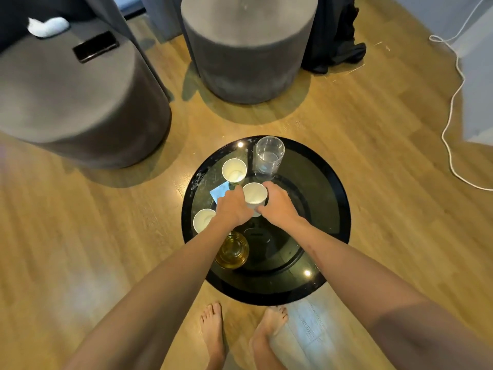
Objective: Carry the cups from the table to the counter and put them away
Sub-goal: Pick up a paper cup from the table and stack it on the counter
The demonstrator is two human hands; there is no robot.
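Both hands (234,206) grip white cup (254,194), unlabelled

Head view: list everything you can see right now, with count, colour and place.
paper cups: three, white, on the table; middle one held between both hands
tall glass: one, clear, table's far side
low glass: one, amber, table's near left
paper slip: one, pale blue, on the table beside the left hand
table: one, round, black glass
stools: two, grey, beyond the table
phone: one, black, on left stool
cord: one, white, floor at right
left hand: grips the middle cup
right hand: grips the same cup
feet: two, bare, near the table
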